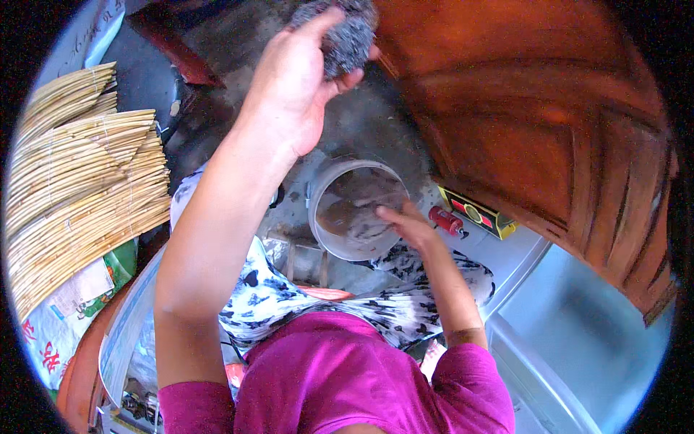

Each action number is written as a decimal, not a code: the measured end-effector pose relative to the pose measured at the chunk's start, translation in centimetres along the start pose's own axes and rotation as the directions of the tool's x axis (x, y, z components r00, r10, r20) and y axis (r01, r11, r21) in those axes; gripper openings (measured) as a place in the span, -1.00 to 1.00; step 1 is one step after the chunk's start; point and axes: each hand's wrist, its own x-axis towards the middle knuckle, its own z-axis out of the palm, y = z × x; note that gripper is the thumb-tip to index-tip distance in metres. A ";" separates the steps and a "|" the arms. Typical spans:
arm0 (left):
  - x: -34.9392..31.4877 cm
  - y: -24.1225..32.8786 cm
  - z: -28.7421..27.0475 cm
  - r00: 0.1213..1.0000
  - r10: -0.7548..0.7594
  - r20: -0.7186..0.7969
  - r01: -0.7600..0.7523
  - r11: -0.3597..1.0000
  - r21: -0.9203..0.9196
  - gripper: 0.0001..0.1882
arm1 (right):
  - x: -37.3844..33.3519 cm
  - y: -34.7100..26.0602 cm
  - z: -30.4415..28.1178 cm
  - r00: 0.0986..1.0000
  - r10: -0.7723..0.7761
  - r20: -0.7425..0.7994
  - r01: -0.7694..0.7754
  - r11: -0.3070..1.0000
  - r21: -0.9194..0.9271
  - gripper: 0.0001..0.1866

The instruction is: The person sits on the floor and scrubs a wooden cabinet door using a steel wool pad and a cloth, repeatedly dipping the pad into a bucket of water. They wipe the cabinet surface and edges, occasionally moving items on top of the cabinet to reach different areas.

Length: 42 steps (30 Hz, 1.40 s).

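Observation:
My left hand [303, 79] is raised high in front of me, its fingers wrapped round a dark grey, fuzzy clump [349, 40] that looks like a scouring pad; its exact kind is not clear. Below it, between my knees, stands a round whitish bucket [315, 217] with murky brownish water [343, 213] inside. Over the bucket's right side hangs my right hand [410, 226], slightly blurred. One of its fingers sticks out to the left, apart from the rest, and I see nothing held in it.
Bundles of thin straw-coloured sticks [87, 181] are stacked at the left. A reddish-brown wooden cabinet or door [506, 130] fills the upper right. Right of the bucket are a red cylinder [447, 221] and a black and yellow box [477, 212]. A translucent plastic bin [535, 369] stands at lower right.

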 end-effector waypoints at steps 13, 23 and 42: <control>-2.6 -10.5 -0.9 0.877 -0.086 0.472 -0.288 0.692 0.661 -0.46 | 17.9 15.9 5.5 0.962 -0.133 -0.238 -0.096 0.653 -0.751 0.08; -6.0 -20.2 -3.6 0.813 -0.577 -0.086 0.509 0.630 0.587 -0.64 | 16.4 15.7 7.1 0.939 -0.072 -0.335 0.263 0.778 0.570 -0.44; -1.7 -36.8 -21.0 0.950 -0.150 -0.273 0.199 -0.384 0.902 -0.56 | 12.8 16.2 6.4 0.596 -0.444 -0.669 0.215 0.891 -0.400 -0.32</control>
